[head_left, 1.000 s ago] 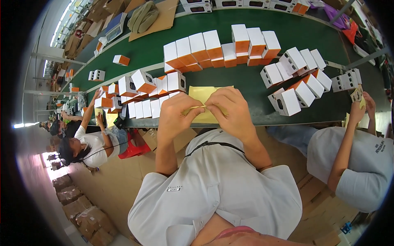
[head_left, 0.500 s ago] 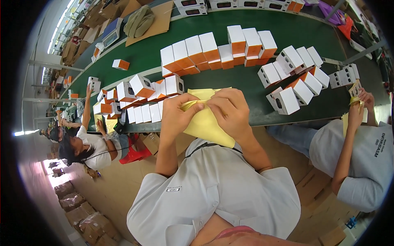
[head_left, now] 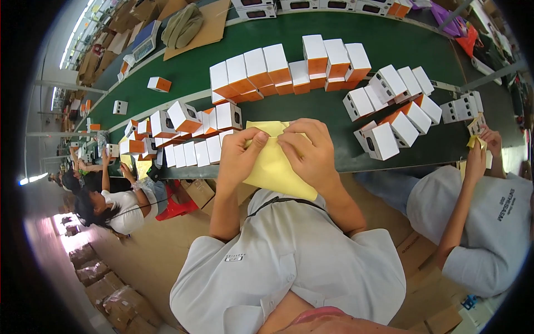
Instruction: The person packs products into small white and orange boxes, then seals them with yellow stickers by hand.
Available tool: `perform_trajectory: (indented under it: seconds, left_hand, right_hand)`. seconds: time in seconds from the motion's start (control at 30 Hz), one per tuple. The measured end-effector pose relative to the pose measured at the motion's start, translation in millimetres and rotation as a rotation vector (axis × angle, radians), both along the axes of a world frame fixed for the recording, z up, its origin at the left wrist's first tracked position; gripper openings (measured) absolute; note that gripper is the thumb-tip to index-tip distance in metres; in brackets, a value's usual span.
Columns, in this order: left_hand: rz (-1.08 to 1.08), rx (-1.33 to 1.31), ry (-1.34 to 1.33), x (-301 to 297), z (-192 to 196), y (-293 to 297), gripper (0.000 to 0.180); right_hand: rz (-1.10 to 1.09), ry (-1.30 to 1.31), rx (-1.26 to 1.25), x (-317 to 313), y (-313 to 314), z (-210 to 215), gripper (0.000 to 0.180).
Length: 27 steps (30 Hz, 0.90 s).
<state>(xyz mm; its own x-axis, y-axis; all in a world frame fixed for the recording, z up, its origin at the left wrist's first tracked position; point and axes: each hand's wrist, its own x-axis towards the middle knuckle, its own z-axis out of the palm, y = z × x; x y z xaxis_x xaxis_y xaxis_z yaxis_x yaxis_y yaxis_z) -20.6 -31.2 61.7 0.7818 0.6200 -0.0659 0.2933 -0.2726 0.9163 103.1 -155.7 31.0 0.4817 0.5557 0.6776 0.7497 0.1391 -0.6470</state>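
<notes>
A yellow sheet [head_left: 275, 167], looking like sticker backing paper, spreads in front of my waist at the table's near edge. My left hand [head_left: 240, 153] is closed on its upper left part, thumb against curled forefinger. My right hand [head_left: 309, 149] has its fingers bent together over the sheet's upper right part; whatever small piece its fingertips pinch is hidden. A narrow gap separates the two hands. Just beyond them stands a row of white and orange boxes [head_left: 257, 68]. Beside my left hand are more white and orange boxes [head_left: 228, 116], stacked in a cluster.
The green table [head_left: 289, 119] curves across the view. More boxes [head_left: 384, 142] stand on its right. One co-worker [head_left: 478, 217] on the right handles yellow paper; another person [head_left: 128, 209] sits at the left. A cardboard sheet [head_left: 208, 28] bearing a cloth lies far left.
My hands have drawn slightly apart over the yellow sheet. The person at the left has let go of a small box on the green surface and pulled the arm back.
</notes>
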Motion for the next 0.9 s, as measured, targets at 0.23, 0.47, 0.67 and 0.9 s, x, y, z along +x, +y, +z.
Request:
perform_trajectory:
  seconds: [0.23, 0.47, 0.67, 0.9]
  left_hand:
    - [0.236, -0.316, 0.036, -3, -22, 5, 0.024]
    - [0.405, 0.676, 0.289, -8, -92, 119, 0.064]
    - [0.181, 0.773, 0.578, 27, -128, 200, 0.073]
    - [0.362, 0.512, 0.245, 11, -139, 222, 0.066]
  right_hand:
    - [0.098, 0.023, -0.029, -2, 12, -17, 0.018]
    - [0.089, 0.465, 0.062, -1, 9, -48, 0.016]
    - [-0.033, 0.648, 0.027, -8, 2, -54, 0.024]
    - [-0.238, 0.672, 0.063, -22, -3, -63, 0.021]
